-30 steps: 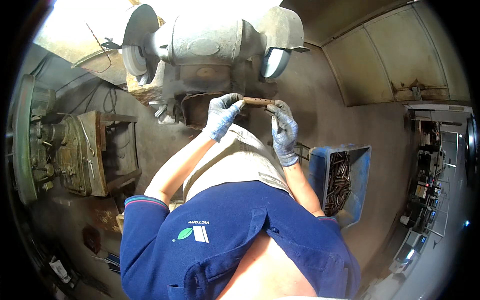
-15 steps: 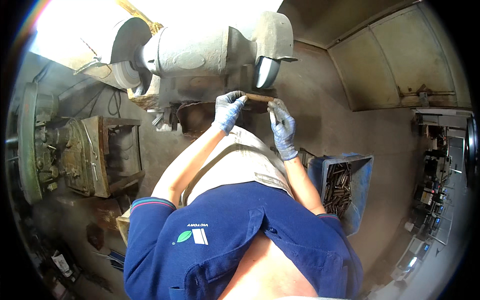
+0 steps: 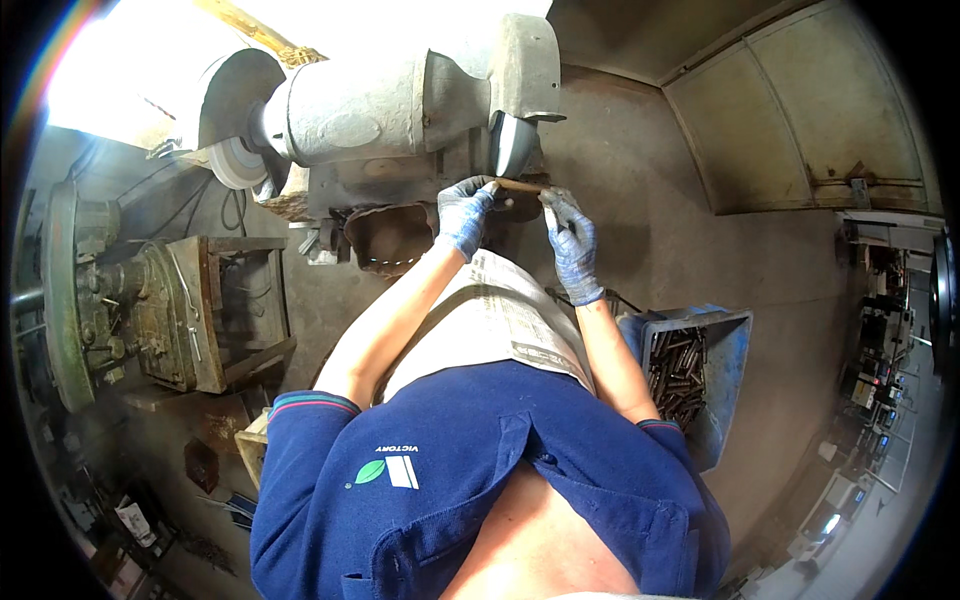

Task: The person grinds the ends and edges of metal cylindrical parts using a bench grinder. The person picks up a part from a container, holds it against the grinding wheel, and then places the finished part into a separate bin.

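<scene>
A short brown metal rod (image 3: 520,186) lies crosswise between my gloved hands, just below the right wheel (image 3: 513,146) of a grey bench grinder (image 3: 360,105). The fingers of my left hand (image 3: 463,218) pinch its left end. At the other end, my right hand (image 3: 573,245) grips it between thumb and fingers. Whether the rod touches the wheel I cannot tell. Both gloves are blue and grey, and a pale apron (image 3: 490,300) covers my lap.
A blue bin (image 3: 728,385) full of similar rods (image 3: 678,375) stands by my right elbow. The grinder's left wheel (image 3: 238,163) sits beyond my left hand. At the left is a greenish machine (image 3: 150,310) with a metal frame. Metal panels (image 3: 790,120) stand at the far right.
The rod and both hands have come closer to the right wheel's lower edge. The grinder appears farther left in the picture. Both hands keep their hold.
</scene>
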Tool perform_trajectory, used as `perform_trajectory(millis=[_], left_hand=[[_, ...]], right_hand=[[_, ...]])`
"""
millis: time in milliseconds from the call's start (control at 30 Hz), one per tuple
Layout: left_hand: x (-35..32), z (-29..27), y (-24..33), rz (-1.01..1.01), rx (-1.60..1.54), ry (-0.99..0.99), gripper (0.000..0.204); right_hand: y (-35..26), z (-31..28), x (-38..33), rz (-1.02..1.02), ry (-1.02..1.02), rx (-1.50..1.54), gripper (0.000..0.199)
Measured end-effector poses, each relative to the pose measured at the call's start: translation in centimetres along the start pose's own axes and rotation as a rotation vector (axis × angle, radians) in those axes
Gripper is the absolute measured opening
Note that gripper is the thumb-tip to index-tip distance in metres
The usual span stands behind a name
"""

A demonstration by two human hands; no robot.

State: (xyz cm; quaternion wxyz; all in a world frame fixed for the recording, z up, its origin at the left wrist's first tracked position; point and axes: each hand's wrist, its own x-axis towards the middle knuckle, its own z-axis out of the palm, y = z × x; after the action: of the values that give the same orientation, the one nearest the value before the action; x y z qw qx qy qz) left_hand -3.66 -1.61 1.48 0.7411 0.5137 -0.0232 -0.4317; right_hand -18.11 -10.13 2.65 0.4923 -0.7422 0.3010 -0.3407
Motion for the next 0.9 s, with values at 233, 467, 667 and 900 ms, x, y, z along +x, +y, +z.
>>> perform_trajectory(millis=[233, 467, 667, 900], left_hand=[[0.3, 0.1, -0.2, -0.021, -0.001, 0.037, 0.006], [0.6, -1.8, 0.7, 0.001, -0.044, 0.085, 0.004], [0.3, -2.8, 1.9, -0.005, 0.062, 0.105, 0.006], [1.3, -1.4, 0.9, -0.027, 0.134, 0.084, 0.006]], right_hand=[[1.1, 0.5, 0.4, 0.044, 0.017, 0.134, 0.018], [0.8, 2.5, 0.6, 0.029, -0.047, 0.046, 0.019], [0.6, 3.6, 0.7, 0.002, -0.089, 0.13, 0.018], [1.4, 2.2, 1.0, 0.071, -0.011, 0.128, 0.01]])
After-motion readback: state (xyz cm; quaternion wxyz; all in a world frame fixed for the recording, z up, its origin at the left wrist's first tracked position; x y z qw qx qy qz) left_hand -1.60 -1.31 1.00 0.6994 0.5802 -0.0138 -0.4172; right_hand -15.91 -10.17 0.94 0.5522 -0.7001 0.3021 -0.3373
